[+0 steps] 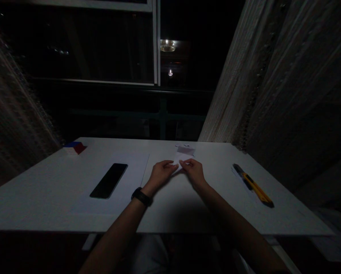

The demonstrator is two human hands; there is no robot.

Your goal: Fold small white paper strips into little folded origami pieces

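A small white piece of folded paper (pixel 183 156) lies at the middle back of the white table (pixel 45 198). My left hand (pixel 160 174) and my right hand (pixel 193 172) meet over its near end, and the fingertips of both pinch its near edge. A black watch sits on my left wrist. The dim light hides how the paper is folded.
A black phone (pixel 109 180) lies on a white sheet (pixel 136 161) at the left. A yellow and black utility knife (pixel 254 185) lies at the right. A red, white and blue cube (pixel 75 147) sits at the far left corner. Curtains hang on both sides of a dark window.
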